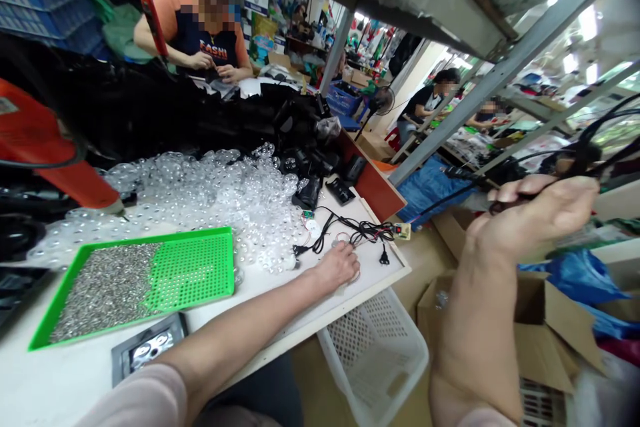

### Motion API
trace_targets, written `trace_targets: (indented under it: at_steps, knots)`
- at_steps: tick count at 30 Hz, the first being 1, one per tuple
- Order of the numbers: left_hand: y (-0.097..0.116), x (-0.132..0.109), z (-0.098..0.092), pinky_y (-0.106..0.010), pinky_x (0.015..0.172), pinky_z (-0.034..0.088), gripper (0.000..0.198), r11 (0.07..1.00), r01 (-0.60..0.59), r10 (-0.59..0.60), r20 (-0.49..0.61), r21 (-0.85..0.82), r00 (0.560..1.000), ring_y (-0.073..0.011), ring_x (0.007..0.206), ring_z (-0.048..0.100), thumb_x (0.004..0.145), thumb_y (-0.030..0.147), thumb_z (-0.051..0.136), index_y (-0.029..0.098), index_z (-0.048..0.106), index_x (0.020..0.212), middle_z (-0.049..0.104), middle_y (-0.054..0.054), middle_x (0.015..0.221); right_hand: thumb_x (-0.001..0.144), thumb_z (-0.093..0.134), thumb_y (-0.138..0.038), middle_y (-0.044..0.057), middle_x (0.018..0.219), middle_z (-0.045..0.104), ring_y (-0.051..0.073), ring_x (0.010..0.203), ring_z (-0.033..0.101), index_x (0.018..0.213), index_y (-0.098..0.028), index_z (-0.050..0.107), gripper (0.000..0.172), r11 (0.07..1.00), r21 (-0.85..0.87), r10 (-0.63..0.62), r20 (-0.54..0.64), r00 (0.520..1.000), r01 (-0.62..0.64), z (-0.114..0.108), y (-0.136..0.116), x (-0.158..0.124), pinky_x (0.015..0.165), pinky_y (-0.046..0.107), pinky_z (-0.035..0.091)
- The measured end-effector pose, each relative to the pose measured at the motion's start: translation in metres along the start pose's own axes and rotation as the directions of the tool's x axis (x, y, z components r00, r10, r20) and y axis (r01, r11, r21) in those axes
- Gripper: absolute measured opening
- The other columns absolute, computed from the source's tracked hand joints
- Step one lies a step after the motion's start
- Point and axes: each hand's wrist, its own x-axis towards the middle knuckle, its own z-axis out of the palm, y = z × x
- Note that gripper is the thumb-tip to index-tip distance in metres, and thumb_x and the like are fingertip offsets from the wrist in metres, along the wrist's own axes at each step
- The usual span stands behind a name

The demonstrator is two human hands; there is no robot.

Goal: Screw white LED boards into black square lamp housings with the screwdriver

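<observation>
My left hand (341, 265) rests low over the table's right corner, its fingers curled together; thin wires show around it, but what the fingertips hold is hidden. Just beyond it lie tangled black power cords (367, 232) with plugs. A white disc (313, 227) on thin wires and a small green circuit board (307, 214) are close by. Raised at the right, my right hand (543, 210) is closed around black cables (595, 140), which run up and away at both sides.
A green tray (193, 273) holds small metal parts. Clear plastic pieces (210, 193) and black housings (308, 193) are heaped behind. An orange electric screwdriver (55, 147) hangs left. A white basket (385, 360) and carton (537, 340) stand below. A co-worker (210, 47) sits opposite.
</observation>
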Motion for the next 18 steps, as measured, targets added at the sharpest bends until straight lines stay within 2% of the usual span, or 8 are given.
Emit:
trace_targets:
  at_steps: [2, 5, 7, 9, 11, 13, 16, 18]
  knots:
    - [-0.009, -0.003, -0.005, -0.037, 0.097, 0.037, 0.02, 1.0, 0.017, -0.018, -0.023, -0.026, 1.0, -0.0219, 0.102, 0.058, 0.086, 0.007, 0.052, 0.02, 0.065, 0.094, 0.069, -0.008, 0.091, 0.089, 0.043, -0.039, -0.01, 0.059, 0.039, 0.003, 0.041, 0.036, 0.076, -0.023, 0.034, 0.023, 0.999, 0.023, -0.022, 0.001, 1.0, 0.022, -0.004, 0.007, 0.006, 0.038, 0.019, 0.028]
    - [-0.023, -0.012, -0.014, -0.032, 0.101, 0.035, 0.026, 0.989, 0.12, -0.129, -0.11, -0.083, 0.985, -0.0169, 0.11, 0.055, 0.092, 0.016, 0.047, 0.026, 0.06, 0.112, 0.067, -0.002, 0.111, 0.09, 0.043, -0.033, -0.009, 0.057, 0.042, 0.003, 0.041, 0.037, 0.074, -0.022, 0.035, 0.021, 1.0, -0.029, 0.008, 0.068, 0.998, -0.006, -0.01, 0.02, 0.01, 0.038, 0.018, 0.029]
    - [-0.031, -0.019, -0.017, -0.033, 0.1, 0.037, 0.03, 0.959, 0.259, -0.277, -0.168, -0.117, 0.946, -0.017, 0.113, 0.054, 0.094, 0.015, 0.04, 0.022, 0.056, 0.119, 0.063, -0.005, 0.119, 0.091, 0.042, -0.03, -0.009, 0.057, 0.044, 0.003, 0.041, 0.039, 0.073, -0.022, 0.035, 0.021, 0.993, -0.094, 0.085, 0.117, 0.989, -0.074, -0.013, 0.024, 0.009, 0.038, 0.018, 0.03]
    - [-0.039, -0.023, -0.015, -0.036, 0.097, 0.04, 0.032, 0.912, 0.385, -0.407, -0.19, -0.141, 0.893, -0.0193, 0.111, 0.055, 0.093, 0.013, 0.038, 0.019, 0.056, 0.118, 0.063, -0.008, 0.119, 0.092, 0.039, -0.03, -0.009, 0.058, 0.043, 0.003, 0.042, 0.039, 0.073, -0.022, 0.034, 0.021, 0.987, -0.099, 0.136, 0.084, 0.987, -0.128, -0.012, 0.02, 0.008, 0.038, 0.018, 0.031]
    - [-0.046, -0.025, -0.012, -0.039, 0.096, 0.04, 0.03, 0.876, 0.46, -0.481, -0.183, -0.148, 0.857, -0.022, 0.112, 0.055, 0.09, 0.012, 0.041, 0.02, 0.06, 0.112, 0.065, -0.007, 0.116, 0.095, 0.032, -0.031, -0.01, 0.059, 0.039, 0.002, 0.042, 0.037, 0.075, -0.023, 0.032, 0.022, 0.991, -0.036, 0.125, -0.012, 0.992, -0.126, -0.007, 0.01, 0.008, 0.038, 0.017, 0.031]
    - [-0.052, -0.026, -0.009, -0.043, 0.1, 0.037, 0.029, 0.86, 0.491, -0.509, -0.161, -0.14, 0.846, -0.0244, 0.116, 0.053, 0.086, 0.009, 0.046, 0.022, 0.065, 0.103, 0.065, -0.006, 0.116, 0.098, 0.025, -0.03, -0.01, 0.06, 0.036, 0.003, 0.042, 0.036, 0.079, -0.023, 0.035, 0.022, 0.994, 0.037, 0.104, -0.081, 0.991, -0.101, 0.0, -0.002, 0.011, 0.037, 0.017, 0.03]
    - [-0.059, -0.029, -0.007, -0.048, 0.103, 0.032, 0.026, 0.855, 0.503, -0.515, -0.102, -0.125, 0.851, -0.029, 0.121, 0.05, 0.078, 0.007, 0.054, 0.021, 0.069, 0.094, 0.064, -0.008, 0.12, 0.098, 0.023, -0.029, -0.009, 0.061, 0.036, 0.003, 0.042, 0.037, 0.085, -0.022, 0.039, 0.022, 0.99, 0.088, 0.115, -0.086, 0.99, -0.107, 0.016, -0.017, 0.017, 0.037, 0.017, 0.028]
    - [-0.058, -0.031, -0.01, -0.05, 0.103, 0.032, 0.031, 0.846, 0.517, -0.528, -0.074, -0.129, 0.846, -0.0311, 0.12, 0.05, 0.075, 0.006, 0.057, 0.02, 0.069, 0.099, 0.062, -0.011, 0.124, 0.099, 0.021, -0.027, -0.009, 0.061, 0.035, 0.003, 0.042, 0.036, 0.086, -0.022, 0.04, 0.024, 0.987, 0.115, 0.127, -0.089, 0.988, -0.116, 0.027, -0.023, 0.021, 0.037, 0.017, 0.027]
